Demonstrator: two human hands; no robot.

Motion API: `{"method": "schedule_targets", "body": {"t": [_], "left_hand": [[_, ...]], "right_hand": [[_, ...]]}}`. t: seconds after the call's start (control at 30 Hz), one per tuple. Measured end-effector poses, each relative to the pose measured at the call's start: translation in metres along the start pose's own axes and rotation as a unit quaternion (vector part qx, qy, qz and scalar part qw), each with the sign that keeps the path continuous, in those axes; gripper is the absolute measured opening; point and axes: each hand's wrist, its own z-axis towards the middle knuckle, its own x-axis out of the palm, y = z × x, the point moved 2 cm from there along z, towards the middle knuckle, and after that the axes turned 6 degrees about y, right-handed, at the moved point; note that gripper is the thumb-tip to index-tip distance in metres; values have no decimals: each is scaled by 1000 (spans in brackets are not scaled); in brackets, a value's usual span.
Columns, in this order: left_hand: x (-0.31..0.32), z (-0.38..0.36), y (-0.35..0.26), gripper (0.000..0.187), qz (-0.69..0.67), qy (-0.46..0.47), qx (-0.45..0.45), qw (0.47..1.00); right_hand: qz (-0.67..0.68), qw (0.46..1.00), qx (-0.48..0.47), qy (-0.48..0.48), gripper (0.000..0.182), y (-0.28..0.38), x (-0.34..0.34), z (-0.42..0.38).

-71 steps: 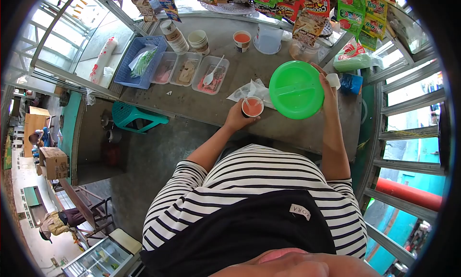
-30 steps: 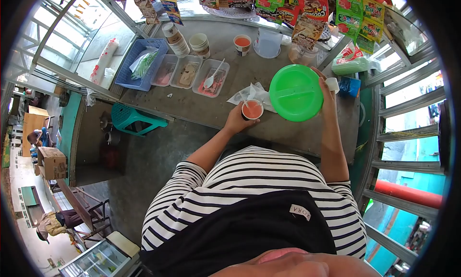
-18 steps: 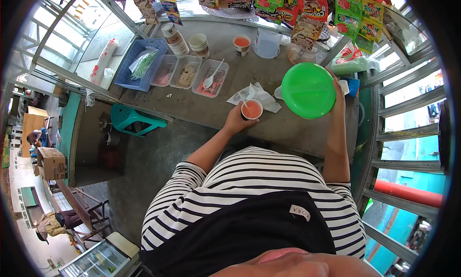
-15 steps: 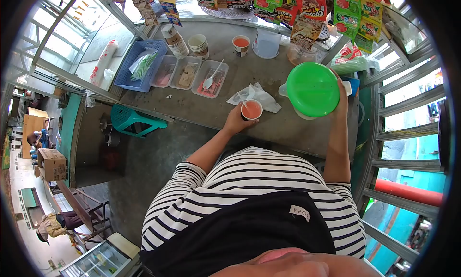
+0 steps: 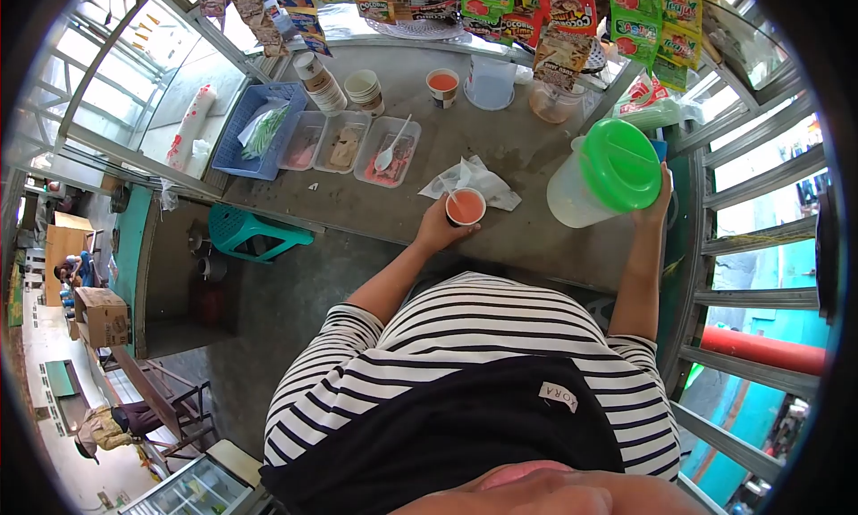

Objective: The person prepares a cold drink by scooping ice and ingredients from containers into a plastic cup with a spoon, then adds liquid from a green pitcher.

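Observation:
My left hand [image 5: 436, 228] is wrapped round a paper cup [image 5: 466, 209] of orange-red drink, near the front edge of the counter. A thin white handle or straw sticks out of the drink. At the right, my right hand [image 5: 660, 199] grips a translucent plastic pitcher [image 5: 570, 192] with a green lid [image 5: 621, 167]. The pitcher leans with its lid toward the right, and the handle is hidden behind it. Just behind the cup lies a crumpled white plastic bag [image 5: 478, 177]. Another paper cup [image 5: 442, 86] with the same coloured drink stands farther back.
Tubs hold food at the back left, one with a white spoon [image 5: 384, 159]. Beside them are stacked paper cups [image 5: 365, 88] and a blue basket [image 5: 250, 162]. A clear container [image 5: 490, 82] stands at the back. Sachets [image 5: 563, 24] hang above; a teal stool [image 5: 255, 234] is below left.
The pitcher has tilted, its green lid shifting right so that more of its body shows. My right hand moved slightly right and down with it. My left hand still holds the cup.

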Motion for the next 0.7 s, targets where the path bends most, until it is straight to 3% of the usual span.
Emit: {"method": "schedule_targets", "body": {"t": [0.07,0.13,0.2,0.27,0.33,0.4,0.47,0.53,0.6,0.67,0.7], "left_hand": [[0,1,0,72,16,6,0,1000],[-2,0,-1,72,32,2,-1,999],[-4,0,-10,71,19,5,-4,1000],[-4,0,-9,71,16,6,-7,1000],[-5,-1,-9,70,14,3,-14,1000],[-6,0,-10,69,-7,20,-12,1000],[-8,0,-14,69,-24,22,-14,999],[-7,0,-12,69,-40,33,-13,999],[-5,2,-7,68,-40,24,1,999],[-7,3,-15,68,-67,34,-1,997],[-8,2,-17,67,-94,37,-7,995]], "right_hand": [[6,1000,-17,-6,42,-6,-14,-4],[19,994,-92,-64,36,-4,54,-30],[-269,917,-243,-169,32,-38,53,-49],[-228,910,-113,-329,26,-84,17,-84],[-176,858,62,-478,22,-129,39,-128],[-186,874,224,-388,21,-161,49,-160],[-211,926,288,-122,19,-165,82,-159],[-362,892,254,95,22,-168,107,-137],[-460,864,63,197,26,-171,144,-118],[-512,817,79,253,34,-162,189,-99],[-512,818,78,249,34,-165,205,-91]]}}
